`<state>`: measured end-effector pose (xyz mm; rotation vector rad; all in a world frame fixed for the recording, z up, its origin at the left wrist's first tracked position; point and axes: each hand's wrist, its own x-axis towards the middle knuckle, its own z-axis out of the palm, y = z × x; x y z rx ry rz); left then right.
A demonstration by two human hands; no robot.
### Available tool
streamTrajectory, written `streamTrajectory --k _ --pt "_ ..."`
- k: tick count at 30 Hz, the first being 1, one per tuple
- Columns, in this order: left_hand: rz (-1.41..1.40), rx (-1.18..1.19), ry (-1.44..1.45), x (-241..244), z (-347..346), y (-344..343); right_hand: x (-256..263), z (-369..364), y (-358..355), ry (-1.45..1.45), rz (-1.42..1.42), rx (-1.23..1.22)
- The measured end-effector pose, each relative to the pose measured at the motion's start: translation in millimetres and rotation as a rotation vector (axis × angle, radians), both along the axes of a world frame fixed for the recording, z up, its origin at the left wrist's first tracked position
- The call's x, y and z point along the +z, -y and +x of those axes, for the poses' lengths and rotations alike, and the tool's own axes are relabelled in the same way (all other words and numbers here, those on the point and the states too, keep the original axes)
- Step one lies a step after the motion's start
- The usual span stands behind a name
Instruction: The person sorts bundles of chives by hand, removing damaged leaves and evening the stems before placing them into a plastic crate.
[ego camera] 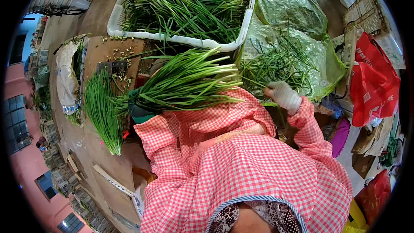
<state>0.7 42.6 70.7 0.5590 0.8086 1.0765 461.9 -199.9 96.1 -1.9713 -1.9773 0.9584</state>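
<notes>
My left hand [138, 106], in a dark green glove, is partly hidden beneath a thick bunch of garlic chives [190, 81]. It grips the leafy end, and the pale stem ends point right above my lap. My right hand [284, 94] wears a greyish-white glove with bare fingertips. Between finger and thumb it pinches a thin stalk [254, 81], which reaches left toward the bunch's stem ends. Just beyond that hand, loose chive leaves [281, 60] lie scattered on a translucent yellow-green plastic sheet [320, 61].
A white plastic crate [197, 41] full of chives stands ahead. On the left, another chive bunch [102, 110] rests beside a brown board [93, 50] strewn with cut stem ends. A red bag [372, 81] bearing writing hangs at right near stacked crates [364, 13]. A cardboard box [113, 181] sits lower left.
</notes>
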Motion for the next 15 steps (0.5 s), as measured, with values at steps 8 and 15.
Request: streamTrajectory --k 8,15 --pt "0.022 -0.23 0.312 6 -11 -3 12 51 63 0.299 -0.549 -0.385" --pt "-0.122 -0.217 0.711 41 -33 9 53 2 -69 -0.145 -0.101 -0.337"
